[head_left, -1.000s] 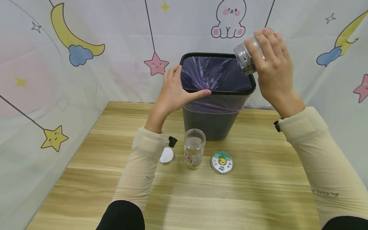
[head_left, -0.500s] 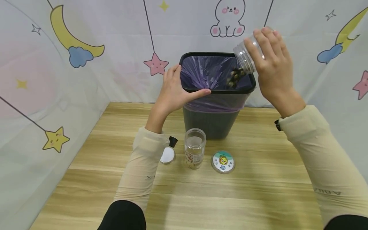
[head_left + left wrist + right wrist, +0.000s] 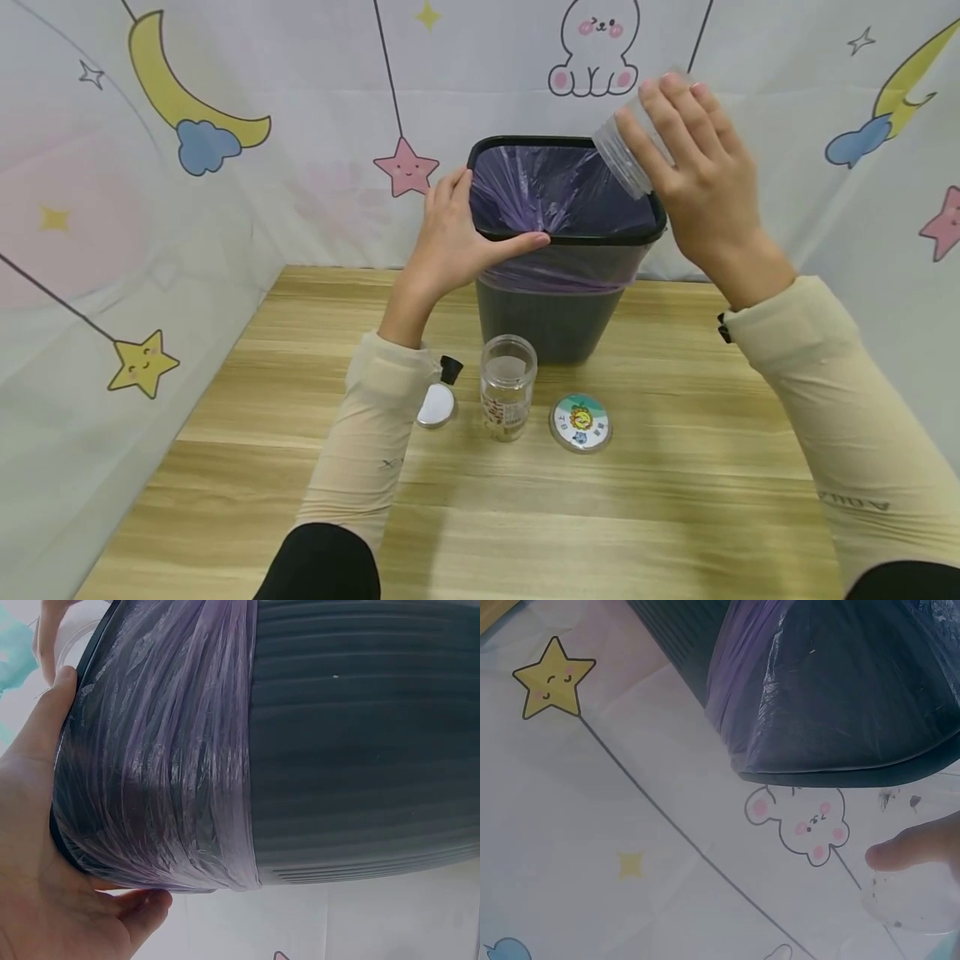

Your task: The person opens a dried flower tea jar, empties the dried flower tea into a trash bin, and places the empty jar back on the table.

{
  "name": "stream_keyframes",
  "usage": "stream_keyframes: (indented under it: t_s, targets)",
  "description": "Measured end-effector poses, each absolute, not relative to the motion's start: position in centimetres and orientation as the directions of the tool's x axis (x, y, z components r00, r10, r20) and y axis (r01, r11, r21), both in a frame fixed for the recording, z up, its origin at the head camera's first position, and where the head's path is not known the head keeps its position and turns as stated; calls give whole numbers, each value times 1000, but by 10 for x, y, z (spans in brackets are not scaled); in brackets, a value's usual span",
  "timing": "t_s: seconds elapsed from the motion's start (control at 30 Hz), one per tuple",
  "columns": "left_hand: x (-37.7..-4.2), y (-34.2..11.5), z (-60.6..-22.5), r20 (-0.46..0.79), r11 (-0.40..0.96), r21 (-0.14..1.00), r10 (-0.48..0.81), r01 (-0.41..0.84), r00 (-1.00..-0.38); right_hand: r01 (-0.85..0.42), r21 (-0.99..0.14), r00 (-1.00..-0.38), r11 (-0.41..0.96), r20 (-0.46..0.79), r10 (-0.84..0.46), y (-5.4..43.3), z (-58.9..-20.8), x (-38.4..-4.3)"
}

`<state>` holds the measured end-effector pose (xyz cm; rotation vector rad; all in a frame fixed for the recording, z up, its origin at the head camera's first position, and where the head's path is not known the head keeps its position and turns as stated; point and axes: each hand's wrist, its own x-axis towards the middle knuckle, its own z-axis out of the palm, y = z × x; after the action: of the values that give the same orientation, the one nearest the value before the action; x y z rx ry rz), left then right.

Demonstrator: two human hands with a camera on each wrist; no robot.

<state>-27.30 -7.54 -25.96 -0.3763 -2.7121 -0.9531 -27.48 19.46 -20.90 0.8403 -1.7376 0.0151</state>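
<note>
My right hand grips a clear plastic jar above the right side of a dark trash bin. The jar is tilted, its mouth facing down and left; a few dark specks show in it in the right wrist view. My left hand holds the bin's left rim, thumb along the front edge. Left wrist view: fingers curl round the bin's side, against the purple liner bag. What lies deep inside the bin is hidden.
In front of the bin stands a second clear jar, uncapped and upright. A printed round lid lies to its right, a white round lid to its left. A patterned cloth hangs behind the wooden table.
Small dark and pale pieces fell from the tilted jar into the bin half a second ago; none are seen falling now. The right hand and jar have shifted slightly left. The left hand has stayed put.
</note>
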Motion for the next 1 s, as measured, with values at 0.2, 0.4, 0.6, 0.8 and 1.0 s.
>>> stream_keyframes:
  t_s: [0.2, 0.4, 0.6, 0.8, 1.0]
  targets:
    - [-272, -75, -260, 305, 752, 576, 166, 321, -938, -564, 403, -112, 721, 827, -550, 197, -212, -274]
    - [-272, -75, -260, 301, 750, 580, 164, 317, -939, -560, 406, -149, 722, 808, -570, 200, -214, -277]
    - [-272, -75, -261, 306, 749, 581, 163, 319, -938, -547, 334, -209, 768, 833, -512, 202, -213, -277]
    - [-272, -75, -261, 309, 744, 587, 157, 318, -938, -524, 134, -374, 841, 850, -369, 207, -213, -273]
    - [-273, -76, -261, 319, 743, 586, 156, 324, -935, -446, -174, -579, 878, 804, -135, 218, -212, -271]
